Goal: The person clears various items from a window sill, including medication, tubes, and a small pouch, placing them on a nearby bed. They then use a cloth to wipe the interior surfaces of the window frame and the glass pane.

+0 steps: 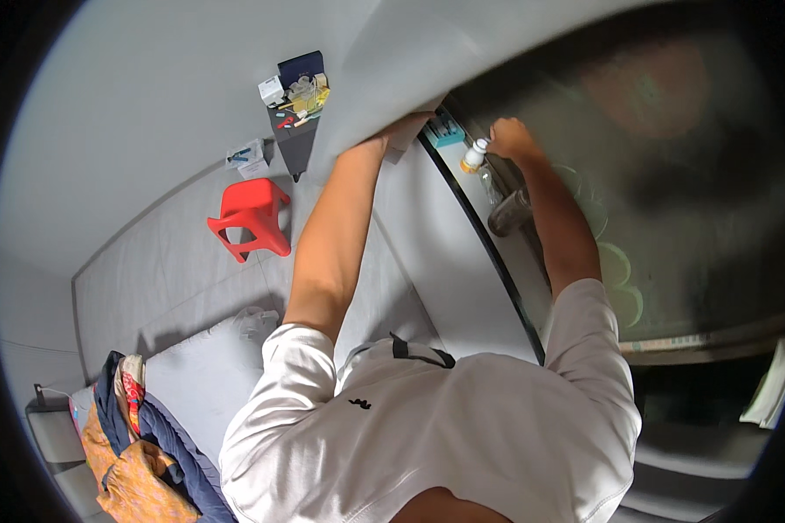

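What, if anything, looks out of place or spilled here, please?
The orange and dark blue cloths lie heaped at lower left, untidy beside the smoother grey bed. No spill shows around the white bottle near the right hand.

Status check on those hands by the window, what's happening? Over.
Right hand at the white bottle on the sill, grip unclear. Left hand partly hidden by pale grey curtain. Clear jar beside right forearm.
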Demonstrator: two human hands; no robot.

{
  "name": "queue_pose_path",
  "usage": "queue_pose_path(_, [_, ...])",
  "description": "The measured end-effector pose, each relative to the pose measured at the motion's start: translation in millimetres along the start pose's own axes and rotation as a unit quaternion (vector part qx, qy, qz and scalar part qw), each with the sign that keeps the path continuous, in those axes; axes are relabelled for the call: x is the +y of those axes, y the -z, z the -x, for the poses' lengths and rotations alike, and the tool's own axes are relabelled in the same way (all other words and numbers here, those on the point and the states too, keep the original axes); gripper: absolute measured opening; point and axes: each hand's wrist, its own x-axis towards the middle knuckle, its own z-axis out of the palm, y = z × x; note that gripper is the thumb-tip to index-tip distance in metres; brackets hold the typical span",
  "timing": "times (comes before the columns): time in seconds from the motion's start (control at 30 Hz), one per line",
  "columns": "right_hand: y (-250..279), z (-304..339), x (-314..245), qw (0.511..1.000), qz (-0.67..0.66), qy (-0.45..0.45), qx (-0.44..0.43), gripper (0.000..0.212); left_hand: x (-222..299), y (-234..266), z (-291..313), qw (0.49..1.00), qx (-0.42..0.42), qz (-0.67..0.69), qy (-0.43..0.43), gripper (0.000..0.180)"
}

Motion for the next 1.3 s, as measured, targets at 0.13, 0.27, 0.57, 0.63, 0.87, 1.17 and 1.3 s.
queue_pose_path(0.13, [-15.5, -10.8, 3.9, 0.996, 0.068, -0.002, -0.062, 0.020, 6.3, 11.1, 0.4, 1.000, 0.002, -0.006, -0.011, 0.082])
queue_pose_path(0.27, [-10.9, -19.3, -10.7, 0.976, 0.102, -0.031, -0.189, 0.035, 8.6, 18.5, 1.6, 1.000, 0.006, -0.009, -0.020, 0.081])
queue_pose_path(0.57, [-33.8, -22.1, 6.5, 0.991, 0.094, 0.079, -0.061, 0.018, 4.5, 18.6, 1.7, 0.999, 0.004, -0.011, -0.030, 0.079])
queue_pose_path(0.63, [-18.8, -25.6, 1.8, 0.989, 0.093, 0.086, -0.078, 0.019, 4.6, 19.9, 2.3, 0.999, 0.004, -0.012, -0.031, 0.078])
queue_pose_path(0.87, [-9.5, -25.5, -3.6, 0.995, -0.068, -0.007, -0.066, 0.015, 0.8, 21.0, 3.3, 0.999, 0.001, -0.010, -0.032, 0.076])
queue_pose_path(1.17, [-18.4, -19.6, 3.8, 0.989, -0.141, -0.023, -0.033, 0.007, -11.5, 15.9, -1.8, 1.000, -0.011, -0.010, -0.019, 0.074])
queue_pose_path(1.3, [-12.6, -11.8, -1.3, 0.992, -0.119, -0.029, -0.024, 0.008, -21.3, 16.9, -5.4, 1.000, -0.016, -0.007, -0.009, 0.073])
